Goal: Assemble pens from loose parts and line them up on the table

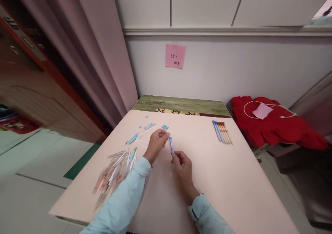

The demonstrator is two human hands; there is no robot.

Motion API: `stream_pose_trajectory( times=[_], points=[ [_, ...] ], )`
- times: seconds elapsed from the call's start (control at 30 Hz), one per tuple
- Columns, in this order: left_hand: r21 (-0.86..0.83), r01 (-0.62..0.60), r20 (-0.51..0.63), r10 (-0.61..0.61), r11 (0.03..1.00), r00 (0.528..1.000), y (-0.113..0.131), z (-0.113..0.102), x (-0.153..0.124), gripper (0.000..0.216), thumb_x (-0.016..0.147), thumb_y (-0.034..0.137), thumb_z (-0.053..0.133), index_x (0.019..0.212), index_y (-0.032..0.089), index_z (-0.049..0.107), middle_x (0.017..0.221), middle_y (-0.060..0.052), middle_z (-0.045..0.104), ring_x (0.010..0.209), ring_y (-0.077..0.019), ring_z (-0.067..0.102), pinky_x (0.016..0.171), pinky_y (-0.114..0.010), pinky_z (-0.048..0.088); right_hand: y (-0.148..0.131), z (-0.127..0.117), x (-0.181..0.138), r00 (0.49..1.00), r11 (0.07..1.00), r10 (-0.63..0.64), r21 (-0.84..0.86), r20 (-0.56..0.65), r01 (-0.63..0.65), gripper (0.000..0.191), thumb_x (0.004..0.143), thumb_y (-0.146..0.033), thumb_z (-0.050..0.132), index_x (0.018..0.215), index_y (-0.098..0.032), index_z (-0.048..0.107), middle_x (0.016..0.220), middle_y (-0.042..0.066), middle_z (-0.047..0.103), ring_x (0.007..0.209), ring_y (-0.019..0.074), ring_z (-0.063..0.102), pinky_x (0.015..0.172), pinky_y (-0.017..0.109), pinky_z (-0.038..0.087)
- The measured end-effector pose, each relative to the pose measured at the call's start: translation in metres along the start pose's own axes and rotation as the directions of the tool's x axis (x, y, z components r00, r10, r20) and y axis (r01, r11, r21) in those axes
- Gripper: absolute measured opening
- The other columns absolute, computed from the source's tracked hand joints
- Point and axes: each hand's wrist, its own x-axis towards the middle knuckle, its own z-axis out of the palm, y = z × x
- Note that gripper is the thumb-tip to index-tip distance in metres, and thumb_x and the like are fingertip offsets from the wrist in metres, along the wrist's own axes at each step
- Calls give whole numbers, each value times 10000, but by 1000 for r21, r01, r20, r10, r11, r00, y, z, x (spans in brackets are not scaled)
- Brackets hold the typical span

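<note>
The right grip (pixel 183 164) pinches the near end of a blue pen (pixel 171 146) jutting ahead of it, likely light, stiff, slick and best held mid-barrel, while whether the left grip (pixel 158 139) beside its far end pinches anything, I can't tell.

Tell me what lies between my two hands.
In the head view, a blue pen: your right hand holds it, its far end near your left hand.
</note>
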Motion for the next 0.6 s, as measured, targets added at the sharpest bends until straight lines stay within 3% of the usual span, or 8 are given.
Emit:
stream_pose_trajectory(
  times=[0.07,0.17,0.4,0.6],
  points=[
    [-300,62,22,-58,952,998,-7,3,-21,244,743,391,687,754,175,573,600,42,533,461,-77,442,460,-217,368,-1,0,-1,1000,1000,-7,-13,8,7,247,852,-406,589,852,-173,673,673,-4,609,639,149,552,599,246,439],
    [-532,66,-14,-87,844,996,-13,4,-37,236,733,361,718,803,163,609,673,21,575,535,-80,517,503,-209,427,1,-1,-3,999,999,-21,-27,32,22,245,851,-394,597,890,-173,694,760,20,671,704,167,592,646,261,469],
    [-702,82,3,-113,707,994,-23,0,-47,262,747,313,743,933,163,636,804,-22,686,639,-93,641,646,-227,538,6,-13,-7,981,969,-181,-183,-67,166,240,855,-379,616,933,-172,709,877,66,707,799,195,635,735,308,508],
    [-791,162,70,-176,590,982,-23,-3,-50,216,753,259,741,922,176,634,934,-65,743,801,-136,712,773,-246,571,-9,-23,-12,899,838,-430,-408,-84,363,179,886,-315,604,947,-196,722,865,63,681,782,184,614,720,312,501]
  ],
)
